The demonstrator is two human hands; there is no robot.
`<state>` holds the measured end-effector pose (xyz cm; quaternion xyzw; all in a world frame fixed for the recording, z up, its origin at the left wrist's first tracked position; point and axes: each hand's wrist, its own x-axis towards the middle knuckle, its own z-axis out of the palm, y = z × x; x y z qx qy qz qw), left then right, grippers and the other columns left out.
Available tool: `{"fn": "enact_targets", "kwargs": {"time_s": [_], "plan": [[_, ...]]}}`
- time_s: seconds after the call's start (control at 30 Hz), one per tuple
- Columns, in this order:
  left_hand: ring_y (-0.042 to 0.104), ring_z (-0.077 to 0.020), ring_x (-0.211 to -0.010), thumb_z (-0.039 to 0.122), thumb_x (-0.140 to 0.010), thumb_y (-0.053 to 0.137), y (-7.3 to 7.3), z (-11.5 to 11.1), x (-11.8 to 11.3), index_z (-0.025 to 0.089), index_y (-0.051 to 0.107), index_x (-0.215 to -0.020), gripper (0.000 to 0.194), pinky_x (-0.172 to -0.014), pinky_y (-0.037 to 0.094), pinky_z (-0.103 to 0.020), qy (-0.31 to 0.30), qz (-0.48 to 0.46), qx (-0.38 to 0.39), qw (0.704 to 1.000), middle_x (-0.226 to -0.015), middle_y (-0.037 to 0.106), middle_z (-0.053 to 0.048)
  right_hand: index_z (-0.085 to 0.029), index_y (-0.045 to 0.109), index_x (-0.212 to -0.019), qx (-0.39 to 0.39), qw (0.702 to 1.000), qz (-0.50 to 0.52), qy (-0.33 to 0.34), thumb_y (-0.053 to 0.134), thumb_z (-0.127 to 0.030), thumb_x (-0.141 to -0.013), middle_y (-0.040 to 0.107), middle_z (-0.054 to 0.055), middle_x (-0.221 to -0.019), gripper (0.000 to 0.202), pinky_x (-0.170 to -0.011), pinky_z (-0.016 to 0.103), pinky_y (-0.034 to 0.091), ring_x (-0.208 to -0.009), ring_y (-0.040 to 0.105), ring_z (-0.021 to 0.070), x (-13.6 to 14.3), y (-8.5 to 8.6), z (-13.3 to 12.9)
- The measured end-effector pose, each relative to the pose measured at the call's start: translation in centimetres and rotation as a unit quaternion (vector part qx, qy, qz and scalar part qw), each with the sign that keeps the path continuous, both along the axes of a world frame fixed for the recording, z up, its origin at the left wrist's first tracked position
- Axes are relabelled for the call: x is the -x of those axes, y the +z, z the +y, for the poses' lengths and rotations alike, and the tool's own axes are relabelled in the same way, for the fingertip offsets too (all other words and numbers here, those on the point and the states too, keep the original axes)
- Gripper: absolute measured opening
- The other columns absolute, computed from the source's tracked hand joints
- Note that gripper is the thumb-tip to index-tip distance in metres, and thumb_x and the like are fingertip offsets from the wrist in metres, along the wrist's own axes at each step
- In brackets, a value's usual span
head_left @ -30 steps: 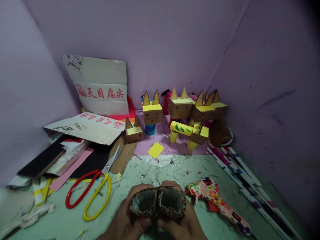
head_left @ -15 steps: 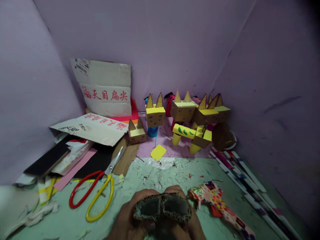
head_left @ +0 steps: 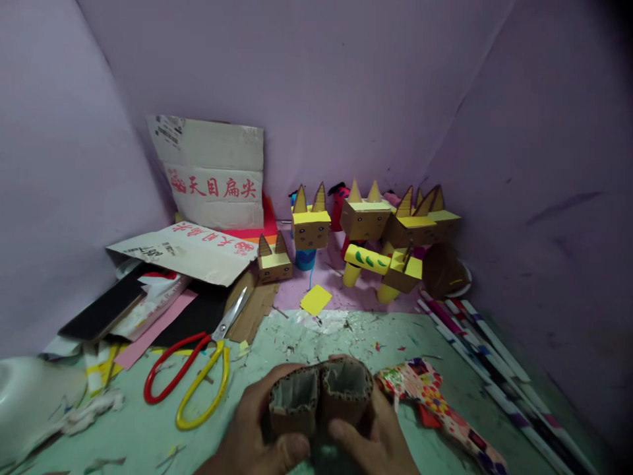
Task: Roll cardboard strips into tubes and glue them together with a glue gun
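Observation:
Two short cardboard tubes with corrugated rims stand side by side in my hands at the bottom centre, their open ends facing up. My left hand (head_left: 257, 422) is wrapped round the left cardboard tube (head_left: 293, 417), its thumb across the front. Round the right cardboard tube (head_left: 346, 402) curl the fingers of my right hand (head_left: 378, 429), the thumb on its near side. The tubes touch or nearly touch at the top. A flower-patterned object (head_left: 430, 396) lies just right of my right hand.
Scissors (head_left: 217, 343) with red and yellow handles lie left of my hands. Cardboard cat figures (head_left: 366, 221) and a yellow figure (head_left: 366, 258) stand at the back. Markers (head_left: 489, 369) lie right; a printed cardboard sheet (head_left: 188, 254) and a white bowl (head_left: 30, 402) are left.
The tubes have tilted, so more of their near sides shows, and my thumbs now show on their fronts. The camera view has shifted slightly.

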<state>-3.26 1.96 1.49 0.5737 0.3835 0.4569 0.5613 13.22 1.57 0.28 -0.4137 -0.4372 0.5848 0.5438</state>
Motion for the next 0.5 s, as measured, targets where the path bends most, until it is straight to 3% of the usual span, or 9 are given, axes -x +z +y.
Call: {"fn": "enact_targets", "kwargs": {"time_s": [0.1,0.23,0.37,0.5], "plan": [[0.058,-0.0329,-0.106,0.058,-0.074,0.062,0.4,0.1,0.1,0.018,0.056,-0.123,0.063,-0.087,0.048,-0.041,-0.048,-0.058,0.075,0.994,-0.113,0.065,-0.012,-0.022,0.063,-0.104,0.036,0.999,0.011,-0.028,0.077,-0.049,-0.063,0.071,0.005,-0.092,0.051,-0.075,0.032,0.051,-0.085,0.066,0.0236,-0.2,0.1,0.6],[0.045,-0.0315,-0.126,0.051,-0.084,0.053,0.3,0.2,-0.2,0.016,0.055,-0.125,0.054,-0.102,0.039,-0.043,-0.004,-0.101,0.143,0.985,-0.125,0.06,-0.012,-0.022,0.064,-0.105,0.058,0.997,0.024,-0.053,0.071,-0.044,-0.074,0.071,0.006,-0.097,0.039,-0.078,0.032,0.05,-0.088,0.065,0.0226,-0.2,-0.4,0.9],[0.046,-0.028,-0.127,0.044,-0.084,0.059,0.0,0.6,-0.7,0.017,0.058,-0.122,0.046,-0.104,0.037,-0.042,0.071,-0.183,0.203,0.959,-0.124,0.062,-0.009,-0.024,0.062,-0.115,0.077,0.989,0.126,0.021,0.065,-0.044,-0.08,0.068,0.007,-0.113,0.041,-0.096,0.043,0.042,-0.105,0.061,0.025,-0.2,-1.1,1.0],[0.054,-0.0288,-0.118,0.042,-0.074,0.072,-0.1,1.0,-0.8,0.016,0.066,-0.107,0.042,-0.101,0.042,-0.038,0.132,-0.244,0.276,0.92,-0.112,0.069,-0.008,-0.023,0.061,-0.118,0.094,0.978,0.167,0.082,0.069,-0.041,-0.077,0.065,0.008,-0.12,0.046,-0.1,0.046,0.04,-0.112,0.057,0.0272,-0.6,-1.6,1.3]]}}
